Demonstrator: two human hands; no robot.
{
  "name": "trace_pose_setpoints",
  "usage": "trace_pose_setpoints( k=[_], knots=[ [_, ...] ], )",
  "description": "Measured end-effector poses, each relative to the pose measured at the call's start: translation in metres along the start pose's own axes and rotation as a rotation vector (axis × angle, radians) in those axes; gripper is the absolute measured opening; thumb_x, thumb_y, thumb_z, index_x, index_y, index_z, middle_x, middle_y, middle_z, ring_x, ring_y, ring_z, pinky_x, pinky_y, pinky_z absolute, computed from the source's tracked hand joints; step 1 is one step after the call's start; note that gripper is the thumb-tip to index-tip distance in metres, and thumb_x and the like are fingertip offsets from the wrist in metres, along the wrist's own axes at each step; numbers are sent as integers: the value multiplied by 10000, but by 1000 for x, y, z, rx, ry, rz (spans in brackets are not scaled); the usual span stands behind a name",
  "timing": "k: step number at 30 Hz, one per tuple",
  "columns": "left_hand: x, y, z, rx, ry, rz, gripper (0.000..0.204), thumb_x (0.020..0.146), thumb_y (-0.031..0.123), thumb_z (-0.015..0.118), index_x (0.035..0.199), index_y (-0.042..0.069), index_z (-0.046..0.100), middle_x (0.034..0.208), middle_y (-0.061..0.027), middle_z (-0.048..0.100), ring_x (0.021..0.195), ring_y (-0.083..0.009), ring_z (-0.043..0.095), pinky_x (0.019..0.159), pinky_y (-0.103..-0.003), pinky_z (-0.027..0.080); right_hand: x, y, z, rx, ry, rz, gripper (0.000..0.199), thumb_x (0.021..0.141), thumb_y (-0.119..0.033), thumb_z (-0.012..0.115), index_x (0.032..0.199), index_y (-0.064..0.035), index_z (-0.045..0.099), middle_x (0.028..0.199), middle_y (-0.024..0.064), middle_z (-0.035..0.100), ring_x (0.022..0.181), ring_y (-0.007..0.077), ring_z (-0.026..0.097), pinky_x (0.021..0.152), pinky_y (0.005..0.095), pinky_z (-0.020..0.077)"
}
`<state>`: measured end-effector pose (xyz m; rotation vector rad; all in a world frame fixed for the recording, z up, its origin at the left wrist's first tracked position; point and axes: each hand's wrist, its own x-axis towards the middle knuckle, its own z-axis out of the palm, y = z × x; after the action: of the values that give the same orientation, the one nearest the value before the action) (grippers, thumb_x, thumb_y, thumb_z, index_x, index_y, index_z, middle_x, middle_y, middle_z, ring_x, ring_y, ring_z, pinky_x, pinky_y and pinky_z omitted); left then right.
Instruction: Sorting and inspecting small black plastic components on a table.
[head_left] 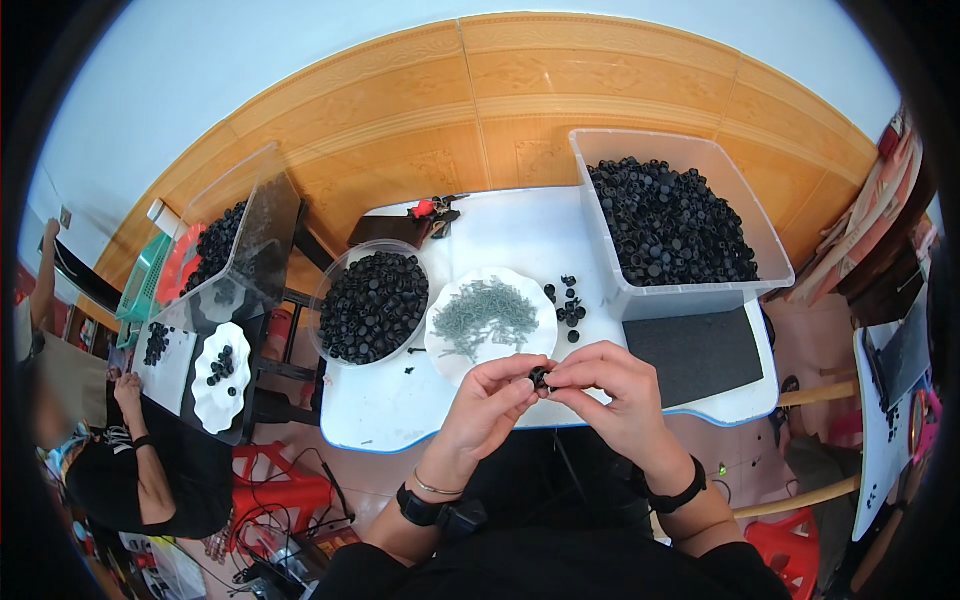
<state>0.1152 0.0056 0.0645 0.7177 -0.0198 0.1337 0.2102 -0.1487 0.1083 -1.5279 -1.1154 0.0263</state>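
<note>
My left hand (pixel 487 402) and my right hand (pixel 618 400) meet over the table's front edge, fingertips pinched on a small black plastic part (pixel 540 378). Most of that part is covered by my fingers. Just beyond my hands stands a white scalloped plate (pixel 443 360) with a heap of thin grey-green pin-like pieces (pixel 487 312). To its left is a round clear tub (pixel 424 287) full of black round caps (pixel 372 308). Several loose black pieces (pixel 571 312) lie right of the plate.
A large clear bin (pixel 690 298) of black parts stands at the back right, with a dark foam mat (pixel 692 358) before it. A brown wallet-like item (pixel 385 231) lies at the back. At the left a person (pixel 145 470) sits at another table with a white plate (pixel 212 408).
</note>
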Motion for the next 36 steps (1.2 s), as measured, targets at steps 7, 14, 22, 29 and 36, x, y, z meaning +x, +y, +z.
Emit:
trace_pose_setpoints(
  k=[7,14,22,29,36],
  knots=[
    [-2,-2,-7,-8,-17,-7,282,878,23,578,1157,-17,586,1097,-99,613,948,-141,605,853,-253,497,-2,-1,3,117,-9,104,212,734,13,719,937,-33,684,876,77,633,750,136,644,653,233,531],
    [-1,-1,-3,-46,-49,3,259,879,29,581,1133,-18,599,1074,-97,611,944,-152,602,851,-262,493,-4,0,4,205,-10,193,203,732,13,725,920,-13,654,850,74,627,734,128,643,639,229,530],
    [0,-1,-7,-62,-90,22,235,873,20,585,1104,-15,613,1069,-95,612,933,-148,605,847,-262,496,-3,-4,4,58,-14,72,155,727,24,721,862,-18,657,847,83,622,724,142,642,623,232,530],
    [-2,-1,-4,-20,7,10,229,839,78,656,1054,4,635,1028,-86,624,895,-130,602,764,-222,480,-1,-9,4,-129,4,-42,184,694,35,715,841,-75,701,889,51,629,765,166,643,652,257,525],
    [-1,0,-3,-47,-51,15,244,866,23,600,1108,3,617,1089,-113,620,952,-160,603,840,-276,495,0,-10,4,-128,-9,-83,172,688,14,734,835,-64,692,868,60,636,755,166,647,650,259,524]
  ],
)
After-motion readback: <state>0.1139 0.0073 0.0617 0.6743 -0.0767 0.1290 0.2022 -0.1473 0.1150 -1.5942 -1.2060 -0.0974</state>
